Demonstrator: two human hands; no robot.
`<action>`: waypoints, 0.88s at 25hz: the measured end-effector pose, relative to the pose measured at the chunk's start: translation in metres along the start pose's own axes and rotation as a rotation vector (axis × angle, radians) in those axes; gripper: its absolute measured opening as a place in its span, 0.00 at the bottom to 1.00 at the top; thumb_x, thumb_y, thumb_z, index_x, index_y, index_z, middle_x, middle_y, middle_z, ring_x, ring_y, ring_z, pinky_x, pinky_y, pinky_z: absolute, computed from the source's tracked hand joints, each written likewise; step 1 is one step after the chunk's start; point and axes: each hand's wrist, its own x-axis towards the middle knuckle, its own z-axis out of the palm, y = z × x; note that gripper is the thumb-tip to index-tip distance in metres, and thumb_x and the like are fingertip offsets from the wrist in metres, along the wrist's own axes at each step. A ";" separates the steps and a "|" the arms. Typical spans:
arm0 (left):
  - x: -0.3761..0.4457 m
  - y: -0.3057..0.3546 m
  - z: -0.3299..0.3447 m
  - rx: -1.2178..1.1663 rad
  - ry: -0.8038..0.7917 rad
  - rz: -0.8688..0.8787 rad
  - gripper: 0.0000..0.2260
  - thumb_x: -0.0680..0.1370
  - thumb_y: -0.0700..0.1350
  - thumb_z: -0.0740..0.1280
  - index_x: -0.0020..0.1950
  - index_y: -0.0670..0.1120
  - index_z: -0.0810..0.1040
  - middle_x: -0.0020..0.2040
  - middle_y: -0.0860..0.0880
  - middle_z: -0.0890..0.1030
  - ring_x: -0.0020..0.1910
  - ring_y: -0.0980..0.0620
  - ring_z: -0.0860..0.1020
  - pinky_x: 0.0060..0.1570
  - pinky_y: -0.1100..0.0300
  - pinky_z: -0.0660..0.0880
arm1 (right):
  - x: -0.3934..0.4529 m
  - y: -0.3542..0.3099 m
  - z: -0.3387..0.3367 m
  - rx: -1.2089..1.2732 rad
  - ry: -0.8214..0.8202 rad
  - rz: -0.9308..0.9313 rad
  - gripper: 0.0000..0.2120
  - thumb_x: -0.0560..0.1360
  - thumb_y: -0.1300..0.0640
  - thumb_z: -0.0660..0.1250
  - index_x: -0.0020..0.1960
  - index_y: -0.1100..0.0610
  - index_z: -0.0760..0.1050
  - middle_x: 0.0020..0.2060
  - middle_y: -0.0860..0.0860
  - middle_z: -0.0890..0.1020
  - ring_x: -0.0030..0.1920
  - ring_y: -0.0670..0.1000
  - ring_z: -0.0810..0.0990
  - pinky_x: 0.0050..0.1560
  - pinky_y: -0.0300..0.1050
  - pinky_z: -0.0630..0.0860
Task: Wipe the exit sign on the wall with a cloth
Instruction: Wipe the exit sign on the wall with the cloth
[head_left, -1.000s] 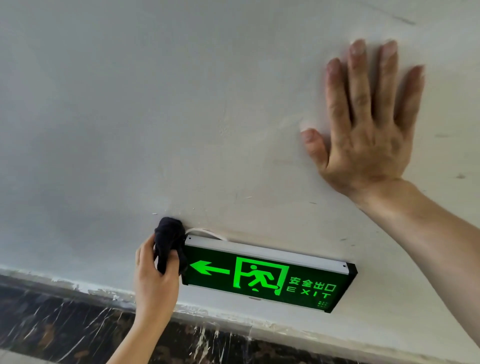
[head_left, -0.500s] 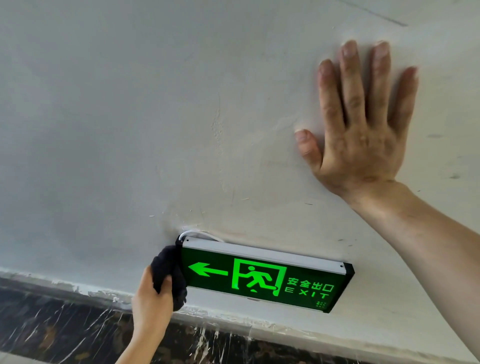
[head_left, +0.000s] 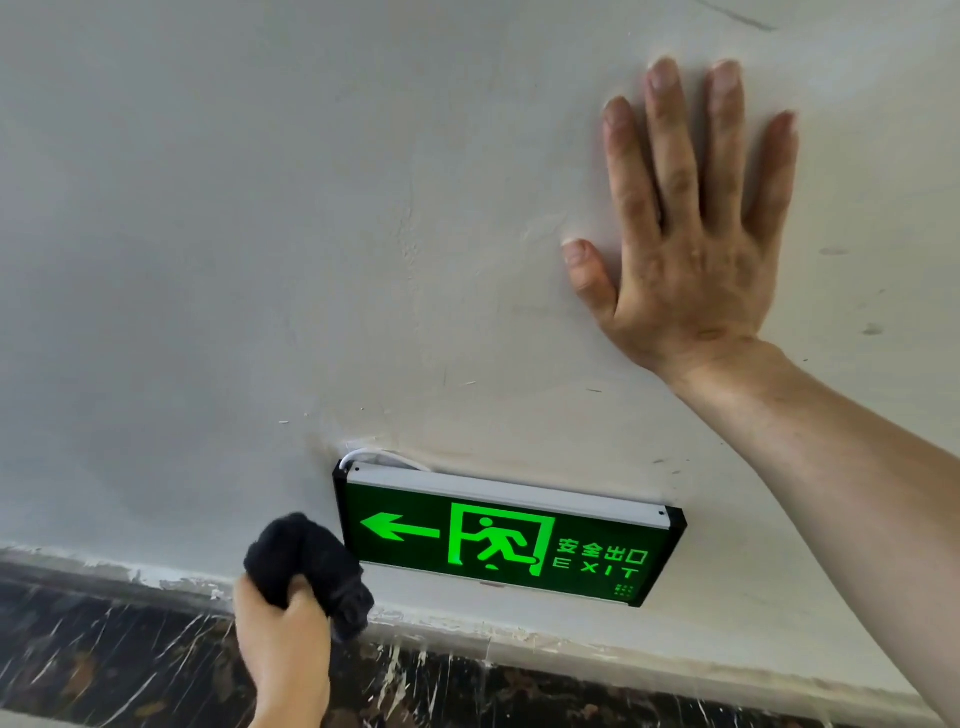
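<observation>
Exit sign (head_left: 506, 540) mounted low on the pale wall (head_left: 260, 234), just above the dark marbled skirting (head_left: 130, 670). Long axis runs left-right, right end dipping slightly in view; green arrow points left, running figure faces left. White cable (head_left: 379, 458) loops from its top left corner. Left hand (head_left: 283, 639) is fisted round a bunched black cloth (head_left: 306, 566), which sits at the sign's lower left corner, touching or just beside it. Right hand (head_left: 691, 249) lies flat on the wall up right, fingers spread, gripping nothing.
</observation>
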 end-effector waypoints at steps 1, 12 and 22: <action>-0.006 0.012 0.001 -0.046 -0.021 0.075 0.15 0.77 0.38 0.64 0.60 0.54 0.70 0.50 0.51 0.78 0.49 0.48 0.76 0.51 0.50 0.69 | 0.001 0.001 0.000 0.009 -0.003 0.002 0.32 0.78 0.40 0.52 0.77 0.56 0.57 0.74 0.58 0.66 0.73 0.65 0.61 0.71 0.68 0.52; -0.075 0.036 0.049 0.009 -0.383 0.295 0.19 0.76 0.36 0.68 0.59 0.55 0.67 0.59 0.50 0.66 0.46 0.64 0.76 0.39 0.68 0.71 | 0.001 0.003 -0.005 0.056 -0.021 0.018 0.31 0.79 0.41 0.53 0.76 0.57 0.60 0.73 0.58 0.67 0.72 0.66 0.62 0.70 0.69 0.54; -0.173 0.016 0.113 0.066 -0.456 0.445 0.27 0.71 0.35 0.73 0.64 0.53 0.70 0.59 0.56 0.66 0.55 0.53 0.75 0.50 0.59 0.76 | 0.003 0.003 -0.010 0.128 -0.059 0.038 0.31 0.78 0.41 0.57 0.75 0.57 0.63 0.73 0.57 0.68 0.73 0.64 0.63 0.71 0.68 0.53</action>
